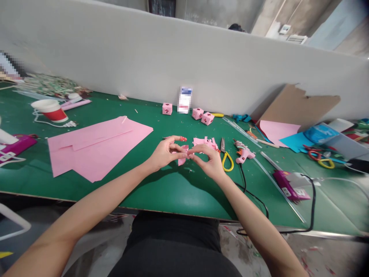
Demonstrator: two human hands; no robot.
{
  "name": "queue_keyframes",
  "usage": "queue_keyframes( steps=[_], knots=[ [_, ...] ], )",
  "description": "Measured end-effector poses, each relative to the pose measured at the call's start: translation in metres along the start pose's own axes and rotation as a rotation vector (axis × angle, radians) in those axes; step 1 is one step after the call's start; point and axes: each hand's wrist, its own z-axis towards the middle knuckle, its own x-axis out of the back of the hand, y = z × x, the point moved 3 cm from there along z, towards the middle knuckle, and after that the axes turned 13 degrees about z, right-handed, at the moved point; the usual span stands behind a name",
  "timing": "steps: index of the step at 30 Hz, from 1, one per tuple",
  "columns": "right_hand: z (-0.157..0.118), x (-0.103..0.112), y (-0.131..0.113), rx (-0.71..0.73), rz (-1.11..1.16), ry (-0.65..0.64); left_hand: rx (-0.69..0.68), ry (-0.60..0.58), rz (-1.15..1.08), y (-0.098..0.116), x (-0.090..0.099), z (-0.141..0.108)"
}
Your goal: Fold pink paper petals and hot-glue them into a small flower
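Both hands meet over the green table (173,196), fingertips close together on a small folded piece of pink paper (181,160). My left hand (165,153) pinches it from the left between thumb and fingers; one fingertip has something red on it. From the right, my right hand (209,161) pinches its edge with thumb and forefinger. Just beyond the right hand lie cut pink paper pieces (205,142). Scissors with yellow handles (227,161) rest to the right of that hand, with a pink glue gun (245,154) beside them.
Pink paper sheets (98,154) lie at left, near a red and white paper cup (52,110). Small pink paper cubes (167,109) stand by the grey partition (129,57). At right are clear glue sticks (276,186), a purple box (290,186), a black cable (313,204) and cardboard (296,104).
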Motion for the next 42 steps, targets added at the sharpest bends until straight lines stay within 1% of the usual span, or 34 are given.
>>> queue_keyframes(
  steps=[2, 5, 10, 13, 16, 20, 23, 27, 30, 34, 37, 42],
  knots=[
    [0.001, 0.001, -0.001, 0.024, -0.034, -0.014, -0.003, 0.0, 0.017, 0.0, 0.0, 0.0],
    [0.002, 0.001, 0.001, 0.019, -0.094, -0.047, -0.027, 0.002, 0.067, -0.001, 0.0, -0.001],
    [0.003, 0.001, -0.001, -0.007, -0.135, -0.099, -0.114, 0.02, 0.248, 0.002, 0.001, -0.003],
    [0.003, 0.001, -0.004, -0.007, -0.148, -0.131, -0.141, 0.004, 0.304, 0.003, 0.001, -0.004],
    [0.003, 0.002, -0.006, -0.017, -0.152, -0.15, -0.162, -0.022, 0.313, 0.004, 0.0, -0.004],
    [0.003, 0.003, -0.006, -0.071, -0.144, -0.166, -0.167, -0.064, 0.308, 0.005, -0.001, -0.005],
    [0.002, 0.002, -0.006, -0.078, -0.144, -0.154, -0.161, -0.086, 0.282, 0.005, -0.002, -0.005],
    [0.002, 0.0, -0.005, -0.076, -0.128, -0.122, -0.203, -0.121, 0.261, 0.006, -0.001, -0.005],
    [0.001, -0.001, -0.005, -0.041, -0.164, -0.131, -0.207, -0.1, 0.285, 0.005, 0.001, -0.004],
    [-0.001, -0.004, -0.008, 0.073, -0.258, -0.172, -0.164, -0.083, 0.303, 0.001, 0.002, -0.002],
    [-0.002, -0.006, -0.009, 0.114, -0.265, -0.184, -0.158, -0.106, 0.315, 0.0, 0.001, -0.002],
    [-0.003, -0.009, -0.009, 0.11, -0.24, -0.232, -0.168, -0.177, 0.431, 0.005, -0.003, -0.004]
  ],
)
